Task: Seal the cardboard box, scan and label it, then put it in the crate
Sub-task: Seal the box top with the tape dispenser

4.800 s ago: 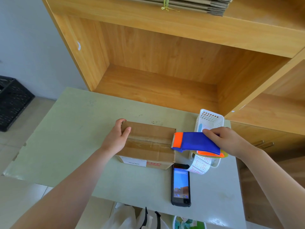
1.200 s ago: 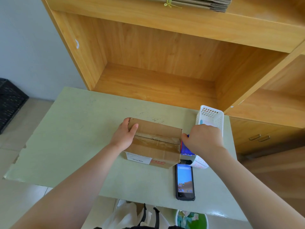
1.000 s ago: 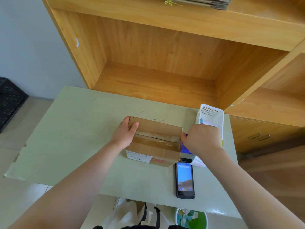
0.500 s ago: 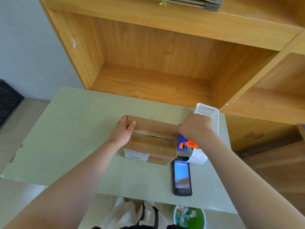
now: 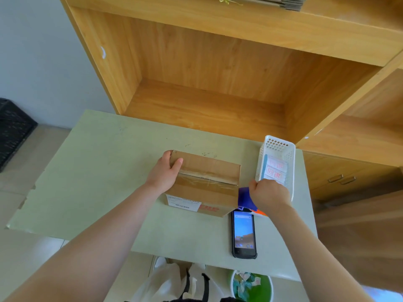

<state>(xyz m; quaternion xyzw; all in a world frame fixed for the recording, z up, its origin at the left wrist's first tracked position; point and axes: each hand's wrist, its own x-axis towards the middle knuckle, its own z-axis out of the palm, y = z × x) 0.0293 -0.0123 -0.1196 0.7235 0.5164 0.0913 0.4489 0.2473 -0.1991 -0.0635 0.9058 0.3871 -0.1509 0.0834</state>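
A brown cardboard box (image 5: pixel 209 171) sits on the pale green table (image 5: pixel 104 171), with clear tape along its top seam and a white label on its near side. My left hand (image 5: pixel 164 173) holds the box's left end, thumb curled over the top edge. My right hand (image 5: pixel 269 195) grips a blue and orange tape dispenser (image 5: pixel 245 198) low against the box's right side; most of the dispenser is hidden under the hand. A black handheld scanner (image 5: pixel 243 234) with a lit screen lies on the table in front of the box.
A white perforated basket (image 5: pixel 278 162) with red-printed labels stands right of the box. A wooden shelf unit (image 5: pixel 207 83) rises behind the table. A black crate (image 5: pixel 13 131) sits on the floor at far left. A green bin (image 5: pixel 250 286) and a white bag (image 5: pixel 165 280) lie below the table's near edge.
My right hand has carried the tape dispenser from above the box's top down its right side. The left hand has stayed on the box's left end.
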